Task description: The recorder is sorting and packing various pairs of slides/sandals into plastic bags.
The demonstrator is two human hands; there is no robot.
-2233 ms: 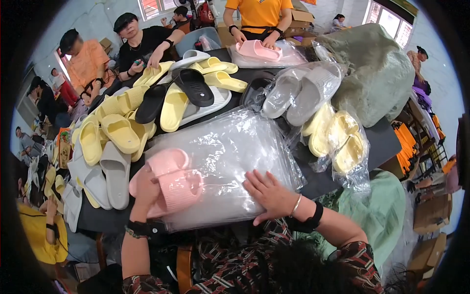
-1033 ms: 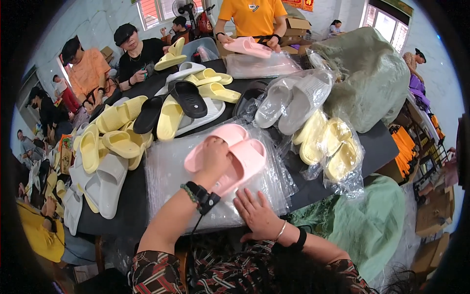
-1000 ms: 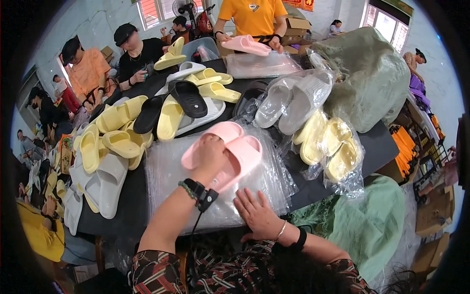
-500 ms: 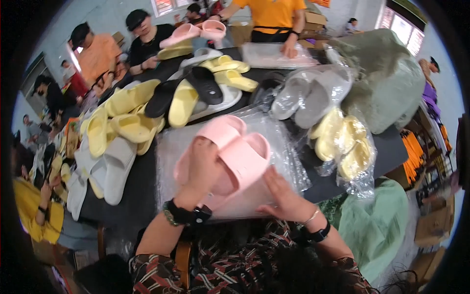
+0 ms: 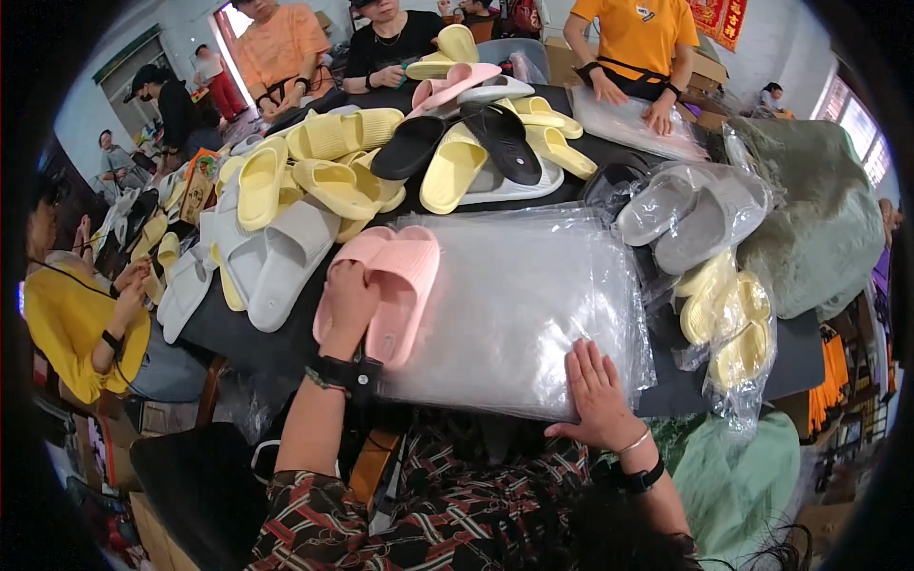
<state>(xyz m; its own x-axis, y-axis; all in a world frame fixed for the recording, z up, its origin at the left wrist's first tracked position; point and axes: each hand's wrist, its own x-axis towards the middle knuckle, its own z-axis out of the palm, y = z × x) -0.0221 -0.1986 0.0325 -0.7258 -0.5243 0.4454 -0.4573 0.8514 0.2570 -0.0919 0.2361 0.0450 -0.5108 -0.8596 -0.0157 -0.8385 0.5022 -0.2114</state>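
Observation:
A pair of pink slide slippers (image 5: 405, 276) is side by side at the left edge of a stack of clear plastic bags (image 5: 505, 305). My left hand (image 5: 350, 303) grips the pair, its fingers partly hidden inside the near slipper. My right hand (image 5: 598, 392) lies flat with spread fingers on the bags' near right part and holds nothing.
Yellow slippers (image 5: 343, 133), grey slippers (image 5: 290, 252) and black slippers (image 5: 500, 143) are heaped beyond and left of the bags. Bagged grey slippers (image 5: 709, 224) and bagged yellow slippers (image 5: 743, 324) lie right, by a large green sack (image 5: 809, 209). Several people work around the table.
My left hand has moved the pink slippers left, from above the middle of the bags to their left edge. My right hand has left the slippers' side and now presses on the bags.

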